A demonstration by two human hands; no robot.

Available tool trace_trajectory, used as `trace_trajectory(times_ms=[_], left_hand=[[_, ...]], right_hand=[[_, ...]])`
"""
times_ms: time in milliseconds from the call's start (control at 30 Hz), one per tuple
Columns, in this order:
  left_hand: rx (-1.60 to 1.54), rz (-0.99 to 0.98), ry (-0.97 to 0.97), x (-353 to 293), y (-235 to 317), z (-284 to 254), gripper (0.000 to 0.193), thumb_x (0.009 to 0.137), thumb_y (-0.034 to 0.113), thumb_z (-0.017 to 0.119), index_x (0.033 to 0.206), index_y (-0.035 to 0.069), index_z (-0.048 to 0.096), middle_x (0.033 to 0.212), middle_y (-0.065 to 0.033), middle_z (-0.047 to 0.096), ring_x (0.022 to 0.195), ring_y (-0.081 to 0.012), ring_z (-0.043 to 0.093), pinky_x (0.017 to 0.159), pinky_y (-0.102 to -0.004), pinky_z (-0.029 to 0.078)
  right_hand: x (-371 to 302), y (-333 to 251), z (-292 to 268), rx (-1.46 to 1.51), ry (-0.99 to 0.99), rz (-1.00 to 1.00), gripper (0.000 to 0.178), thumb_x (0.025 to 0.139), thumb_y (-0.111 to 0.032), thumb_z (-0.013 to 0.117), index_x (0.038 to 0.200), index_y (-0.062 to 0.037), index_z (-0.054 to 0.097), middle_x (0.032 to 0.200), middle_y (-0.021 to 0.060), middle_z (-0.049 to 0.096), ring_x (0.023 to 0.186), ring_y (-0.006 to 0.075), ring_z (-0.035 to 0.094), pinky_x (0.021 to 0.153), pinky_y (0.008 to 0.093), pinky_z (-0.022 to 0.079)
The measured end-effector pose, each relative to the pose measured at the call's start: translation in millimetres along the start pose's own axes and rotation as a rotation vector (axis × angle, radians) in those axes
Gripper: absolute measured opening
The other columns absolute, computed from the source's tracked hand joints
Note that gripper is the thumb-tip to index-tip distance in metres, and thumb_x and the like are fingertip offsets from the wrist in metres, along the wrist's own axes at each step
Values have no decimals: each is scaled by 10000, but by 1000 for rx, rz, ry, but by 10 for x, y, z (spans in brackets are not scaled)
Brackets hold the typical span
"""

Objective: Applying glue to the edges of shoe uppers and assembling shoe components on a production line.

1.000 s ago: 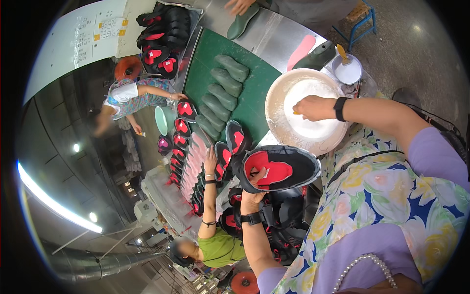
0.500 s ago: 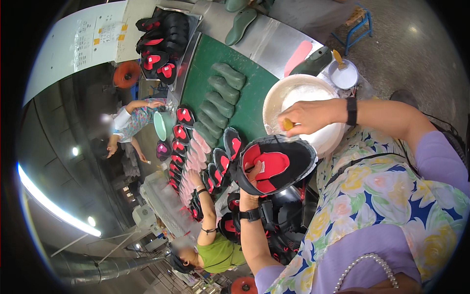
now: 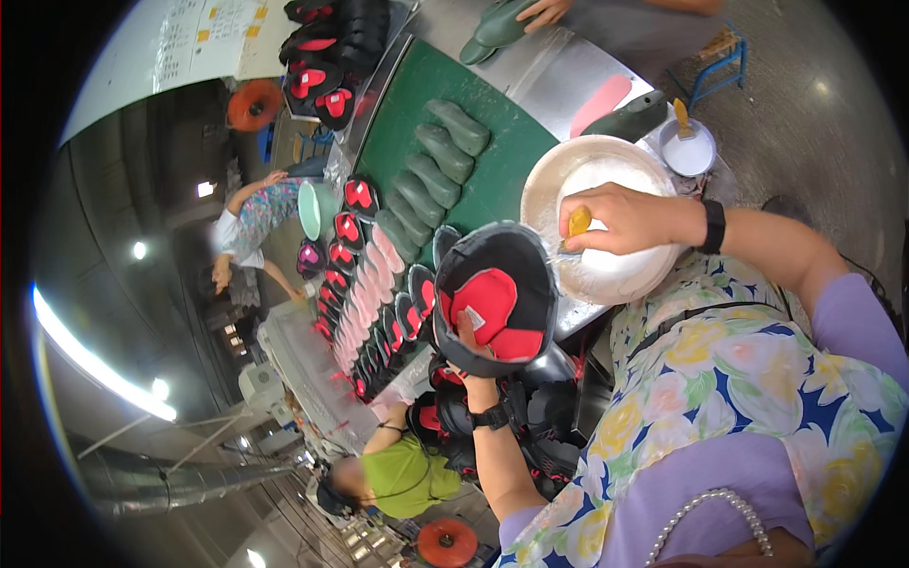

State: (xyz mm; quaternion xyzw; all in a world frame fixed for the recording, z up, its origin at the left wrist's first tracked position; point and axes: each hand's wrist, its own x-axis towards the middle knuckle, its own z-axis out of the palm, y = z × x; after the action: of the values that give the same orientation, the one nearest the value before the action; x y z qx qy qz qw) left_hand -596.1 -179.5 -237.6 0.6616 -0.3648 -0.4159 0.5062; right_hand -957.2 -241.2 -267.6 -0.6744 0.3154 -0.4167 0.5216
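My left hand (image 3: 462, 352) grips a black shoe upper (image 3: 532, 284) with red lining, its thumb inside the opening. The raw edge of the upper has a pale rim and faces up toward me. My right hand (image 3: 615, 220) is closed around the yellow handle of a brush (image 3: 579, 221). It is over the left part of a wide cream bowl (image 3: 538, 175) holding white liquid, probably glue. The brush end points down beside the upper's edge; whether it touches the edge or the bowl I cannot tell.
A green belt (image 3: 516, 142) carries grey-green shoe lasts (image 3: 443, 151), pink insoles (image 3: 365, 293) and red-lined uppers (image 3: 360, 196). Beside the bowl stand a white cup (image 3: 688, 151) with another brush and a dark last (image 3: 630, 115). More uppers (image 3: 549, 412) lie below my left arm. Co-workers are nearby.
The upper has tilted, so its opening now faces me more. My right hand with the brush has moved slightly right and down. A co-worker's hand now holds a last at the top.
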Motion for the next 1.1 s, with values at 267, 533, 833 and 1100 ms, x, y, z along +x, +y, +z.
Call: trace_trajectory(times_ms=[267, 533, 833, 1100], left_hand=[[359, 215, -54, -4, -429, -160, 468, 946, 190, 661, 1345, 2, 505, 1215, -170, 583, 1074, -298, 597, 922, -448, 491], [520, 414, -66, 375, -1045, -460, 579, 1001, 302, 594, 1492, 88, 372, 1411, -112, 517, 1231, -234, 541, 1044, -365, 450], [81, 66, 32, 1573, -2405, -119, 391, 867, 46, 661, 1250, 72, 586, 1248, -118, 615, 1041, -245, 627, 843, -413, 537], [453, 336, 194, 2542, -3266, -339, 330, 840, 63, 648, 1139, -62, 585, 953, -198, 723, 802, -303, 718, 711, -376, 568]], right_hand=[[-67, -54, 558, 142, -4, -235, 184, 872, -111, 737, 1002, -46, 625, 930, 95, 699, 856, 242, 690, 764, 340, 537], [-29, 442, 186, -16, 271, 112, 149, 879, -109, 715, 956, -29, 615, 901, 94, 684, 854, 180, 670, 770, 302, 513], [-208, 629, 470, 12, 298, 421, 131, 892, -83, 695, 962, -18, 606, 917, 59, 647, 893, 131, 623, 823, 283, 491], [-123, 748, 703, 122, 256, 539, 107, 900, -30, 675, 976, -26, 600, 934, 35, 619, 886, 103, 595, 803, 242, 471]])
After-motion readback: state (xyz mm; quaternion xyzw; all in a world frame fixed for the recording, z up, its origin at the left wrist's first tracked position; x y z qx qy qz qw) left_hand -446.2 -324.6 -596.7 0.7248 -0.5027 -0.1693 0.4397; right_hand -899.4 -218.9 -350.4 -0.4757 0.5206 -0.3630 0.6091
